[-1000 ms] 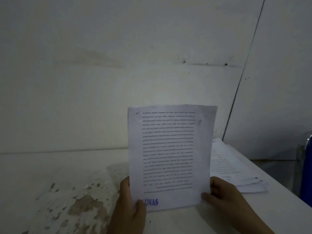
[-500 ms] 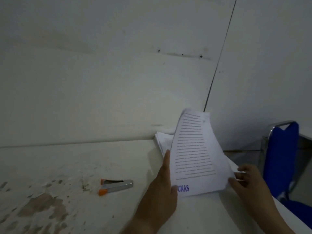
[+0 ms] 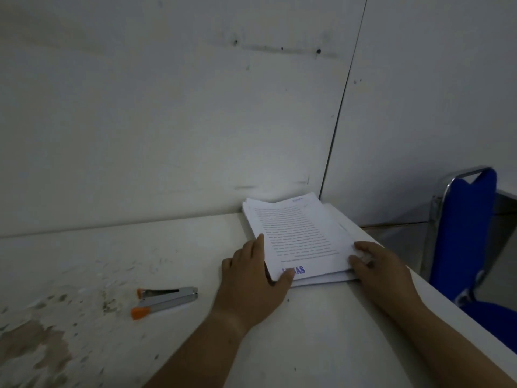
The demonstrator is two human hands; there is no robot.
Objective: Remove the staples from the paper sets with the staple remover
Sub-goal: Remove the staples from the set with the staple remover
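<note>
A printed paper set [image 3: 300, 236] with a blue stamp near its bottom edge lies flat on top of a stack of papers [image 3: 333, 217] at the table's far right, against the wall. My left hand [image 3: 251, 284] holds the set's lower left corner, thumb on top over the stamp and fingers along the left edge. My right hand [image 3: 377, 264] holds the lower right corner with curled fingers. The staple remover [image 3: 165, 301], silver with orange tips, lies on the table to the left of my left hand, apart from both hands.
The white table [image 3: 307, 337] has worn, stained patches at the left [image 3: 42, 345]. A wall stands right behind the stack. A blue chair [image 3: 464, 233] with a metal frame is beside the table's right edge.
The paper set, held upright a second ago, has been swung right and laid flat on the stack. My right hand, apart from it half a second ago, now holds its corner. The view turned right.
</note>
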